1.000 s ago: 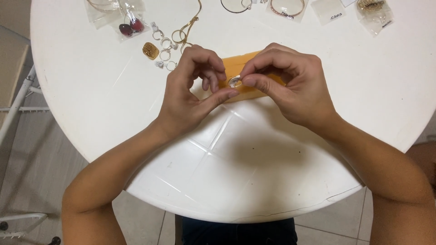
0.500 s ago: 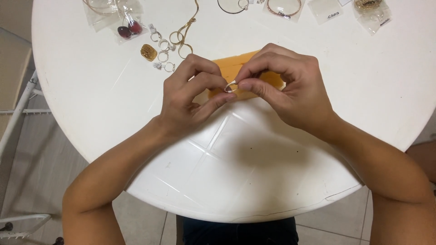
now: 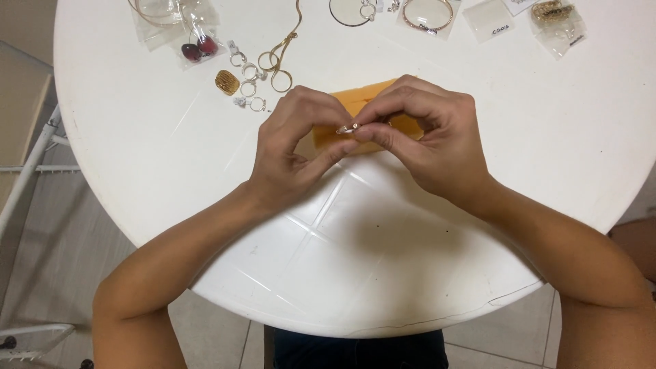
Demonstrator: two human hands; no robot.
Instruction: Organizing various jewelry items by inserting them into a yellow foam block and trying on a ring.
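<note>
- Both hands meet over the orange cloth (image 3: 355,102): left hand (image 3: 294,147) and right hand (image 3: 430,140) pinch 1 small silver ring (image 3: 347,128) between fingertips.
- Judged mid-work (rubbing seemingly unfinished); other rings (image 3: 247,78) wait beyond the left hand on the worktop (image 3: 137,150).

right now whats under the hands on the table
An orange cloth lies on the white table under both hands; only its top edge and corners show. The left hand and right hand pinch a small ring above it.
</note>
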